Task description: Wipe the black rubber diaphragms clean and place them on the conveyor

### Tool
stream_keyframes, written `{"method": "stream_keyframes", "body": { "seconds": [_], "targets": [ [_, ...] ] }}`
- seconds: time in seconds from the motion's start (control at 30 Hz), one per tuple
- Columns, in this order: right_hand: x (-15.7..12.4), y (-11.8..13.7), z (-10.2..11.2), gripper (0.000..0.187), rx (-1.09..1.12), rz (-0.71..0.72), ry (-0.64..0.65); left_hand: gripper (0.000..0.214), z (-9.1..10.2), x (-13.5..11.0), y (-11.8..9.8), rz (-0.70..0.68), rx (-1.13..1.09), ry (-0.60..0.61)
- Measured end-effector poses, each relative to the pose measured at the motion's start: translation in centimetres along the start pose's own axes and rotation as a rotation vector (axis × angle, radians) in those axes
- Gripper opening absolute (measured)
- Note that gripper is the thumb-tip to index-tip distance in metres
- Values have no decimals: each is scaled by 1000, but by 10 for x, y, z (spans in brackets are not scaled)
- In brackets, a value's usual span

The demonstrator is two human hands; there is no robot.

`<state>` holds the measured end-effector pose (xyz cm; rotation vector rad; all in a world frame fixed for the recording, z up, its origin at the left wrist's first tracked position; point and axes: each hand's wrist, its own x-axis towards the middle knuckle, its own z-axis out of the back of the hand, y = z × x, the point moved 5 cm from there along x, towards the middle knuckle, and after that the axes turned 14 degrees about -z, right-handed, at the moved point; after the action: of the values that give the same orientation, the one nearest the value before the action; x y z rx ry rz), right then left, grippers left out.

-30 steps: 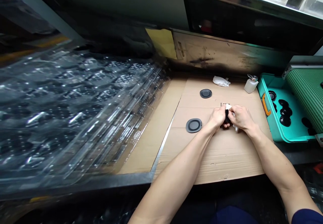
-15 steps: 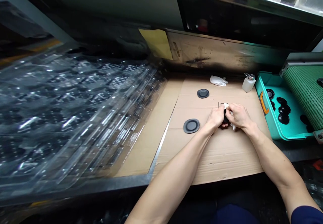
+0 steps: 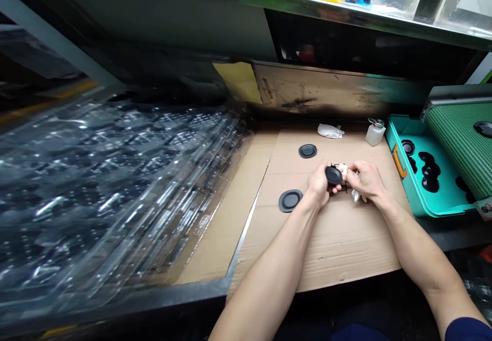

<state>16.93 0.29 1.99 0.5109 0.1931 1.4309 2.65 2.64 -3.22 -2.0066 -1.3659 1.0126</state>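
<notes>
A black, round-cornered disc (image 3: pixel 333 175) with a smooth, matte, slightly dished face is gripped at its edge by the left hand (image 3: pixel 319 186), tilted above the cardboard sheet (image 3: pixel 346 254) that covers this part of the desk (image 3: pixel 200 291). The right hand (image 3: pixel 366 179), fingers closed, pinches a soft white cloth (image 3: pixel 356 196), one tip of it right at the disc's edge; whether it touches cannot be told. Dark printing on the cardboard under the hands is mostly hidden and unreadable.

Taking the held disc as the clock's centre, two similar flat discs with raised inner rings lie at 10 (image 3: pixel 307 151) and 8 o'clock (image 3: pixel 290 200). At 12 is a crumpled white bundle (image 3: pixel 330 131); between 1 and 2, a translucent squarish bottle (image 3: pixel 375 134) with a metallic top. At 3 o'clock stands a teal plastic bin (image 3: pixel 446 197) with an orange handle (image 3: pixel 400 161), holding several glossy black round parts (image 3: pixel 430 171), some overlapping. Beyond it, a ribbed green belt (image 3: pixel 457 131) carries another black part (image 3: pixel 483 128). At 9 are stacked clear, moulded plastic trays (image 3: pixel 115 192).
</notes>
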Motion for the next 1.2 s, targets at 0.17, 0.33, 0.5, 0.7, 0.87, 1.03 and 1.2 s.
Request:
{"method": "stream_keyframes", "body": {
  "seconds": [0.17,0.33,0.5,0.7,0.87,1.03,1.2],
  "targets": [
    [10,-36,20,23,-237,-327,-47,44,5,1,-21,152,-251,-44],
    [5,-25,19,42,-337,-164,-115,42,4,-1,-21,206,-358,-88],
    [-10,5,-11,41,-283,93,132,47,3,-1,-21,182,-370,-56],
    [-2,-1,-2,42,-1,19,-50,51,3,-1,-22,74,-324,-9],
    [-7,8,5,45,304,34,-175,48,1,2,-16,28,-319,-39],
    [-10,11,9,44,331,-23,-225,45,3,1,-14,111,-361,-139],
    [-4,0,10,45,333,-76,-240,47,1,-2,-17,138,-378,-154]
  ]
}}
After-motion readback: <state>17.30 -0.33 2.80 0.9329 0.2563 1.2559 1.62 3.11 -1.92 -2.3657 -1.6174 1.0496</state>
